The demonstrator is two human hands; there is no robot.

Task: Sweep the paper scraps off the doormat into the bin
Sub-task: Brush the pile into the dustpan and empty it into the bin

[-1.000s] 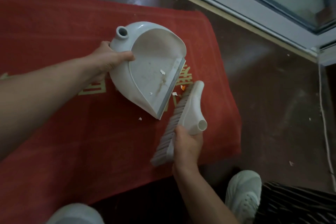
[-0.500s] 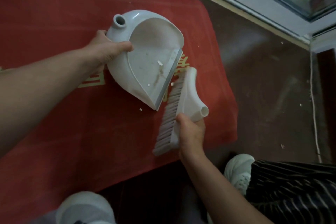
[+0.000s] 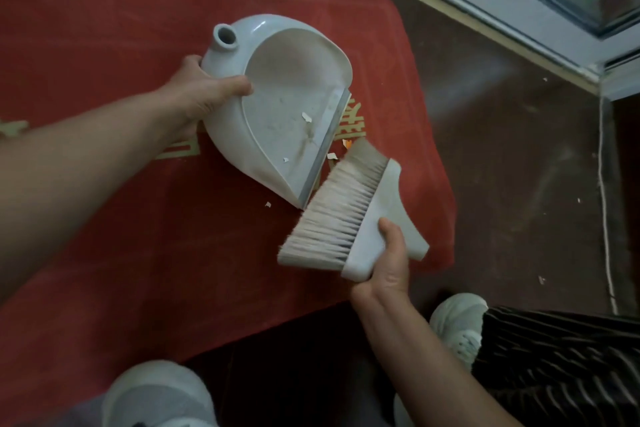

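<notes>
The left grip (image 3: 204, 94) is curling around the dustpan (image 3: 287, 121) rim, the right grip (image 3: 388, 267) around the brush (image 3: 346, 215). Paper scraps (image 3: 332, 156) are lying between both grips, on the red doormat (image 3: 138, 218) covering dark floor (image 3: 519, 166).

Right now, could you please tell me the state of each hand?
Left hand: closed, gripping the rear wall of the dustpan.
Right hand: closed, holding the brush by its white back.
</notes>
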